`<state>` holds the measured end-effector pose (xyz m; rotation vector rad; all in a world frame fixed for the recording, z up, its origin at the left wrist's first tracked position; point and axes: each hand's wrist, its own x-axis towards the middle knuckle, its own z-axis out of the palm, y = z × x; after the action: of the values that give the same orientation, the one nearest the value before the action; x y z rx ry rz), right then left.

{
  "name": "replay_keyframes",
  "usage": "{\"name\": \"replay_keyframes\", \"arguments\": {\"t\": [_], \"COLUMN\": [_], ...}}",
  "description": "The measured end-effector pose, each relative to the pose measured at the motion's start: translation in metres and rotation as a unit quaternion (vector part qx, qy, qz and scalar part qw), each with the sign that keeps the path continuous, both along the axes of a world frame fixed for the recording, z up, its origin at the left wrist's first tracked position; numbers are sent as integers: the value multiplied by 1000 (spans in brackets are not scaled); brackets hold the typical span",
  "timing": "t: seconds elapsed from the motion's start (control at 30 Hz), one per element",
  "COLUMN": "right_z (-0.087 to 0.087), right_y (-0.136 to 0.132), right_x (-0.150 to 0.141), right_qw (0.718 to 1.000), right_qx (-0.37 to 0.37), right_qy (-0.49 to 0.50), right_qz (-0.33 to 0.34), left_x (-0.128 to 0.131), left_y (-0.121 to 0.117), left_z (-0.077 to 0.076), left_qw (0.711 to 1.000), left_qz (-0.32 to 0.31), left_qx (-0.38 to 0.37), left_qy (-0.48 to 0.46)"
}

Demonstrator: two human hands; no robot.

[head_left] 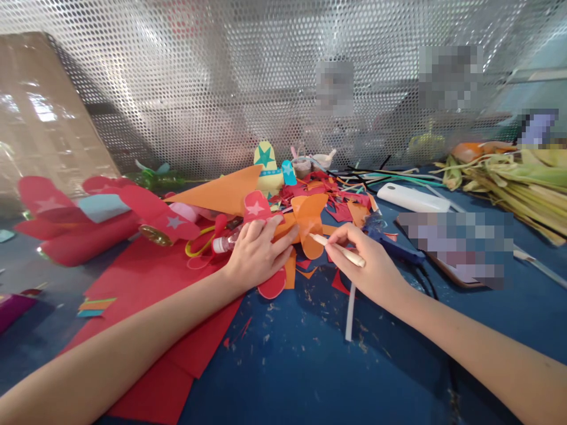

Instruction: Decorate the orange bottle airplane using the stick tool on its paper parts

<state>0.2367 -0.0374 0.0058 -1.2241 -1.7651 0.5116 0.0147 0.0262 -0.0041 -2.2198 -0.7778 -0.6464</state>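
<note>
A small paper plane lies in front of me, with an orange propeller (312, 215) and a red wing (256, 203) bearing a pale star. My left hand (261, 251) is closed over the plane's body, fingers curled on its orange paper. Between the thumb and fingers of my right hand (365, 262) is a cream pen-shaped stick (348, 252). Its tip meets the propeller near the middle, and I cannot make out any mark from it. Another red paper plane (91, 233) with a blue band stands to the left.
Red paper sheets (146, 295) spread under my left arm. An orange paper cone (221, 192) and a yellow plane (267, 168) stand behind. Right of my hand lie a blue glue gun (398, 248), a phone (456, 248) and a white handle (411, 198). Paper scraps (310, 189) litter the table.
</note>
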Motion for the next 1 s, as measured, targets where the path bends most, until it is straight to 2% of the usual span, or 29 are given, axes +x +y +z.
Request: {"name": "replay_keyframes", "arguments": {"t": [0.6, 1.0], "right_z": [1, -1], "right_y": [-1, 0], "right_x": [0, 1], "right_qw": [1000, 1000], "right_qx": [-19, -7], "right_qy": [-4, -6], "right_qz": [10, 9], "left_x": [0, -1], "left_y": [1, 1], "left_z": [0, -1], "left_qw": [1000, 1000], "left_qz": [-10, -7], "left_qx": [-3, -1], "left_qy": [1, 1]}}
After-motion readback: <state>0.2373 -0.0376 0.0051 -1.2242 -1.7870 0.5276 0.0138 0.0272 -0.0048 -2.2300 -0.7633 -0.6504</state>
